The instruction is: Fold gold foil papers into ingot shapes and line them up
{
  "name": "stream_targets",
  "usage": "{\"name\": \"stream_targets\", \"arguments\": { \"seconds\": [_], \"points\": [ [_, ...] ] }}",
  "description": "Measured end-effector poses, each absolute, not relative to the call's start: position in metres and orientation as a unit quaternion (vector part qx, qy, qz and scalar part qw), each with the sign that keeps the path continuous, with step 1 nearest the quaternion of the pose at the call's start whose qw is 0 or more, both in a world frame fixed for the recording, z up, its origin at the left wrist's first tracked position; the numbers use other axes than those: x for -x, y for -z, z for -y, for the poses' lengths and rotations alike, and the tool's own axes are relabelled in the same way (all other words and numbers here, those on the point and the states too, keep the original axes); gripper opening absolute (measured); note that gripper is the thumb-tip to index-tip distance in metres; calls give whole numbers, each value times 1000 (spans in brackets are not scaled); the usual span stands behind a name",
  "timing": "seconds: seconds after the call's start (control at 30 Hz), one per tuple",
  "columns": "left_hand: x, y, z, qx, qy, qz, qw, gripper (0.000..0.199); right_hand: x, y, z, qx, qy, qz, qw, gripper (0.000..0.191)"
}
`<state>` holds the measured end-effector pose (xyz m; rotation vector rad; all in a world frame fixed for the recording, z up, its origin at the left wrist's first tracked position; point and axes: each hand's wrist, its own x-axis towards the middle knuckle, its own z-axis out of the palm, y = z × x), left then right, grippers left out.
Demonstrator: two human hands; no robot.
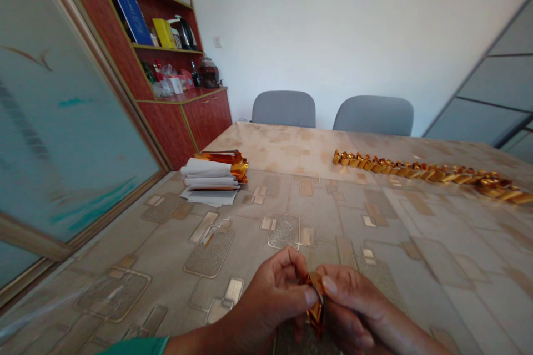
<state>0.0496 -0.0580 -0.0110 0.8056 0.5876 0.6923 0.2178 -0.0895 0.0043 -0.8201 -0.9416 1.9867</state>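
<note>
Between my two hands, low in the view and above the near part of the table, is a small folded piece of gold foil paper (316,305). My left hand (280,288) pinches it from the left, thumb against its side. From the right, my right hand (353,302) grips its upper edge between thumb and fingers. Part of the piece is hidden by the fingers. Ahead to the left lies a stack of foil paper sheets (210,182), mostly white side up with gold showing. A long row of folded gold foil pieces (416,171) stretches along the right.
A patterned cloth covers the table (250,233). Two grey chairs (283,108) stand at its far edge. On the left are a red-brown cabinet (187,116) with filled shelves and a frosted glass door (75,122).
</note>
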Motion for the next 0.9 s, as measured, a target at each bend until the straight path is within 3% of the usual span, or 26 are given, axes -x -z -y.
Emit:
{"name": "stream_targets", "arguments": {
  "seconds": [0.27,0.47,0.63,0.9],
  "points": [
    [-45,-3,57,-350,-297,-312,831,42,-218,2,90,318,-796,331,394,54],
    [-39,-11,56,-213,-318,-223,896,37,-222,-4,88,228,-829,250,444,49],
    [-46,-1,60,-239,-328,-143,902,51,-218,1,91,242,-811,261,465,44],
    [-44,-2,62,-211,-331,-138,909,58,-218,11,97,312,-782,322,432,41]
  ]
}}
